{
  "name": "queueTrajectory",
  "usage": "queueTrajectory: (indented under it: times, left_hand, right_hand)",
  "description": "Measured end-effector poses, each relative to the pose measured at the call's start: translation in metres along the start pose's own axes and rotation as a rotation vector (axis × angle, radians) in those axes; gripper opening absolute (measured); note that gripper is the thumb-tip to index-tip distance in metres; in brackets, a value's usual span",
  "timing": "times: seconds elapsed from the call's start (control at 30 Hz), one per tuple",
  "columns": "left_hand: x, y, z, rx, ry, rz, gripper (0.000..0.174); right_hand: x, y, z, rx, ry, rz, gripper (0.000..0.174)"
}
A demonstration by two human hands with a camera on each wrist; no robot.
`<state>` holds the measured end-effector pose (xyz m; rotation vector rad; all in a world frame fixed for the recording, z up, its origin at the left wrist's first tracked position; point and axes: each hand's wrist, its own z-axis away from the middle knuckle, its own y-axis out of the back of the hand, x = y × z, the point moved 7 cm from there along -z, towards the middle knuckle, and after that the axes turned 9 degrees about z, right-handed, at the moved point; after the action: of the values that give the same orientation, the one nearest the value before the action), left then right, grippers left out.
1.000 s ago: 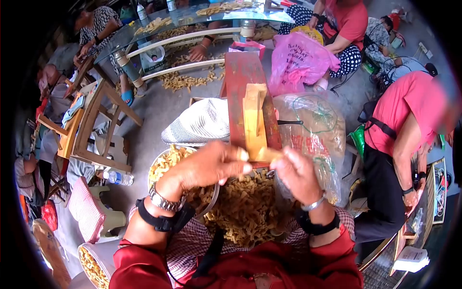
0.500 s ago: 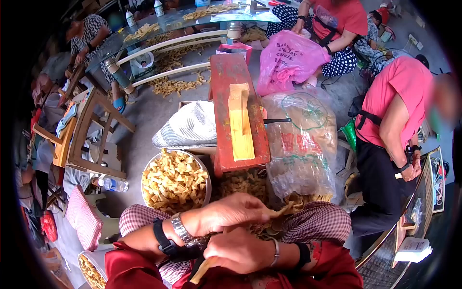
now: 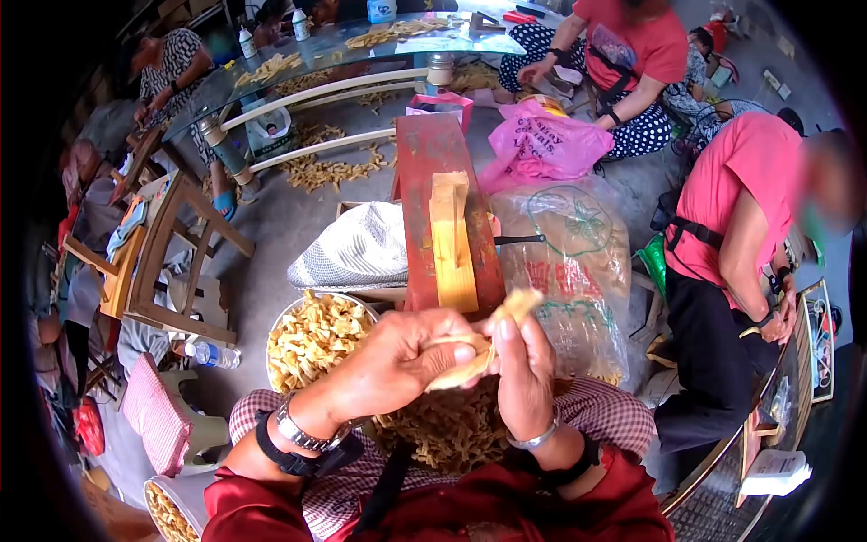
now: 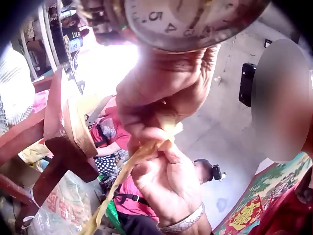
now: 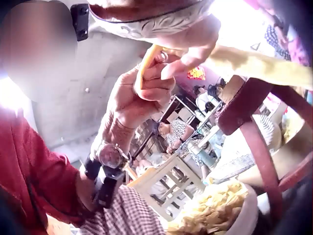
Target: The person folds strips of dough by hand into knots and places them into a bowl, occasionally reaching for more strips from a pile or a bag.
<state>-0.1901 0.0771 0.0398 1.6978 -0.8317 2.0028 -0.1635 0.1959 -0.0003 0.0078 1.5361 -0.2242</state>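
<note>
Both hands are close together just in front of the red bench [image 3: 429,149], above the lap. The left hand [image 3: 402,350] pinches a pale yellow strip, like tofu skin [image 3: 465,369], between thumb and fingers. With thumb and fingertips the right hand [image 3: 526,384] grips the same strip, a short end poking up above its thumb. In the left wrist view, a long length of strip [image 4: 120,183] trails down from where the fingers meet. A dark heap of yellow-brown pieces [image 3: 442,434] lies below the hands.
A wooden block [image 3: 454,253] with an upright part sits on the bench. Left of it stands a white bucket [image 3: 270,348] full of knotted yellow pieces [image 3: 318,336]. A clear plastic sack [image 3: 564,289] is at the right. People in pink shirts [image 3: 733,194] sit nearby.
Half a second ago the hands were crossed low over the lap with strip in them; now they are uncrossed and raised towards the bench. A second ago they met at the wooden block.
</note>
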Motion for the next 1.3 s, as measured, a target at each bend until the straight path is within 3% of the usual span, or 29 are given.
queueTrajectory:
  times: [0.03, 0.07, 0.13, 0.27, 0.37, 0.47, 0.5, 0.63, 0.77, 0.87, 1.0, 1.03, 1.13, 1.17, 1.27, 1.3]
  left_hand:
    - [0.011, 0.006, 0.001, 0.066, -0.231, -0.377, 0.005]
    - [0.021, 0.002, 0.003, 0.080, -0.365, -0.594, 0.006]
    - [0.038, -0.011, 0.012, 0.106, -0.635, -1.025, 0.014]
    - [0.031, -0.016, 0.013, 0.027, -0.683, -1.036, 0.016]
    - [0.021, -0.009, 0.008, -0.012, -0.502, -1.109, 0.016]
    - [0.002, 0.016, 0.000, 0.137, -0.223, -0.188, 0.017]
    - [-0.001, 0.015, -0.003, 0.097, -0.241, 0.124, 0.021]
    - [-0.010, 0.003, -0.004, 0.012, -0.032, 0.497, 0.029]
    - [-0.003, -0.009, -0.001, -0.062, -0.046, 0.449, 0.033]
    - [-0.001, -0.003, -0.005, -0.010, -0.321, -0.129, 0.033]
    - [0.001, -0.007, -0.003, 0.045, -0.424, -0.481, 0.034]
    - [-0.002, -0.005, -0.006, 0.044, -0.505, -0.427, 0.034]
    - [-0.029, -0.003, -0.010, -0.028, -0.052, 0.296, 0.041]
    - [-0.031, -0.002, -0.007, -0.063, 0.032, 0.363, 0.045]
    - [-0.036, -0.007, -0.007, -0.182, 0.123, 0.684, 0.047]
    - [-0.039, -0.004, -0.008, -0.148, 0.103, 0.713, 0.046]
  right_hand:
    - [0.003, -0.003, -0.002, -0.045, -0.048, -0.012, 0.031]
    - [0.009, -0.004, -0.001, -0.168, -0.211, 0.059, 0.032]
    - [0.022, -0.006, -0.003, -0.297, -0.332, -0.123, 0.031]
    - [0.032, 0.002, -0.011, -0.480, -0.106, 0.133, 0.030]
    - [0.018, 0.003, -0.009, -0.517, 0.094, 0.349, 0.032]
    - [-0.002, -0.002, -0.006, -0.520, 0.102, 0.339, 0.033]
    - [-0.006, -0.004, -0.005, -0.501, 0.148, 0.341, 0.033]
    - [-0.003, -0.003, -0.002, -0.487, 0.161, 0.251, 0.033]
    - [0.006, 0.004, -0.008, -0.472, 0.150, 0.163, 0.038]
    - [0.010, 0.003, -0.008, -0.492, 0.101, 0.151, 0.040]
    - [0.013, 0.000, -0.007, -0.482, 0.056, 0.104, 0.036]
    - [0.010, 0.001, -0.008, -0.413, 0.118, 0.101, 0.031]
    - [0.015, 0.009, -0.013, -0.308, 0.087, 0.141, 0.041]
    - [0.015, 0.013, -0.015, -0.306, 0.095, 0.156, 0.047]
    - [0.015, 0.020, -0.012, -0.301, 0.078, 0.129, 0.046]
    - [0.015, 0.024, -0.013, -0.285, 0.134, 0.188, 0.035]
